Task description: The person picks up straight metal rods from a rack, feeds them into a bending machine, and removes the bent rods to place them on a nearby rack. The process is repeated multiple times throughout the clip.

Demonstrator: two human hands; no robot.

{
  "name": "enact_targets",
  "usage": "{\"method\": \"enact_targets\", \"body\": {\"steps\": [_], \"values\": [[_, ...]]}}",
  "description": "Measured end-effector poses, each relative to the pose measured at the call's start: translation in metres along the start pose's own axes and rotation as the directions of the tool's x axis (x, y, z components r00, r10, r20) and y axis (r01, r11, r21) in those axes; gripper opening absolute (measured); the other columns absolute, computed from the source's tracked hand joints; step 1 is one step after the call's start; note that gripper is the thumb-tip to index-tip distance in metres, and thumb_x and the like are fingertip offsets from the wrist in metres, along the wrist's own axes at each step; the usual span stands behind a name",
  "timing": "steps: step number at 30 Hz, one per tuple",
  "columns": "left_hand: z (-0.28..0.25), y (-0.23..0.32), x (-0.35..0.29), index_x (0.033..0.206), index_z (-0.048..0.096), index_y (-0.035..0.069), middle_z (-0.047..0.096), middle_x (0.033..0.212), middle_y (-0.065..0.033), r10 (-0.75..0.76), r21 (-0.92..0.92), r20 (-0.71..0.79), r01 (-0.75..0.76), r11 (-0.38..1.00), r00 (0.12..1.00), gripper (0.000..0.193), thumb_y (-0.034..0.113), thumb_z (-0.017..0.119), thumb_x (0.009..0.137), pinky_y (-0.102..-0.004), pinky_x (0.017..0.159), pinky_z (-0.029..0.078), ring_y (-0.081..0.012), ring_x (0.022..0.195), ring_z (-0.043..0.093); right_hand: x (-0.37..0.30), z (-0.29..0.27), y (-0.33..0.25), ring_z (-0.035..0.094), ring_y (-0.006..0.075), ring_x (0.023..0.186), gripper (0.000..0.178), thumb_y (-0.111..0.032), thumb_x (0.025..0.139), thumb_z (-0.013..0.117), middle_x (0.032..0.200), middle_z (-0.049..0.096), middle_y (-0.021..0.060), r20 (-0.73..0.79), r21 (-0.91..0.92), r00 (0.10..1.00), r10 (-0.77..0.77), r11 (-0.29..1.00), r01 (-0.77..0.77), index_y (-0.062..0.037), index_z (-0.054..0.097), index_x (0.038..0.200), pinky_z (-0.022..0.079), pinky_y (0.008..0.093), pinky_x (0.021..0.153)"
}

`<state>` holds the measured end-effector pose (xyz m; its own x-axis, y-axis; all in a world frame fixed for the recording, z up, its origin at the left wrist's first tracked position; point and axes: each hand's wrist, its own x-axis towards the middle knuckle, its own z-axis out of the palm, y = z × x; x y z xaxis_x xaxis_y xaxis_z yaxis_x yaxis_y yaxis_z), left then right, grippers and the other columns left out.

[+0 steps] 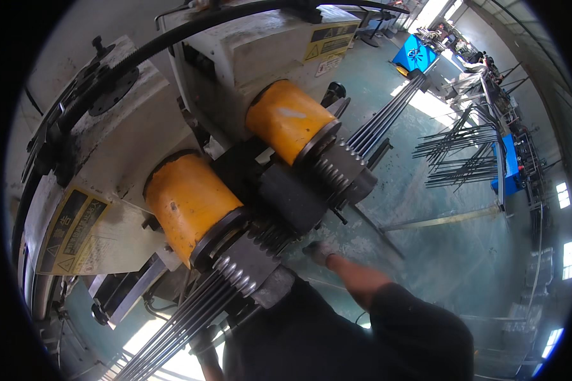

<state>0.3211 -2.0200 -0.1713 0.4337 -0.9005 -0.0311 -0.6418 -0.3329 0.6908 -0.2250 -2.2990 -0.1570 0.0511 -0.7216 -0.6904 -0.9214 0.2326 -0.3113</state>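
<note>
A bending machine with two orange cylinders, one on the left [190, 206] and one on the right [290, 120], stands in front of me. Grooved metal blocks [251, 261] sit at the cylinder ends. Several thin metal tubes [171, 330] run from the near block toward the lower left, and more tubes [391, 117] extend from the far block to the upper right. My left hand [203, 341], in a dark glove, is low beside the near tubes; its fingers are hard to make out. My right hand [319, 252], gloved in grey, is close to the dark middle block; its fingertips are indistinct.
A black hose [190, 33] arches across the machine's top. Farther right, bent dark tubes [461, 155] hang on a rack with a pale floor-level bar [442, 218]. A blue box-shaped unit [417, 54] stands at the back. Warning labels [73, 232] mark the white housings.
</note>
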Motion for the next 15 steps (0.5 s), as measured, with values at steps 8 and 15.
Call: {"method": "enact_targets", "body": {"steps": [8, 15], "values": [[-0.035, -0.04, 0.06, 0.144, 0.07, 0.007, 0.075, 0.134, -0.0148, -0.264, -0.379, 0.13, 0.294, 0.877, 0.956, 0.039, 0.025, 0.061, 0.11, -0.0448, 0.103, 0.054, -0.0277, 0.125, 0.065, -0.11, 0.042, 0.023, 0.073, 0.0448, 0.127, 0.052, -0.051, 0.1, 0.072, 0.13, 0.079, 0.0248, -0.093, 0.265, 0.97, 0.226, 0.944, -0.195, -0.0093, 0.084, 0.13, 0.057, 0.0493, 0.109], [-0.062, 0.009, 0.069, 0.146, 0.067, 0.008, 0.074, 0.138, -0.0124, -0.414, -0.933, 0.239, 0.326, 0.154, 0.878, 0.04, 0.028, 0.053, 0.115, -0.0485, 0.12, 0.045, -0.029, 0.145, 0.055, -0.196, -0.02, -0.022, 0.072, 0.0426, 0.13, 0.055, -0.05, 0.106, 0.066, 0.139, 0.077, 0.022, -0.36, 0.424, 0.924, 0.131, 0.905, 0.038, -0.008, 0.078, 0.139, 0.054, 0.0506, 0.112]]}}
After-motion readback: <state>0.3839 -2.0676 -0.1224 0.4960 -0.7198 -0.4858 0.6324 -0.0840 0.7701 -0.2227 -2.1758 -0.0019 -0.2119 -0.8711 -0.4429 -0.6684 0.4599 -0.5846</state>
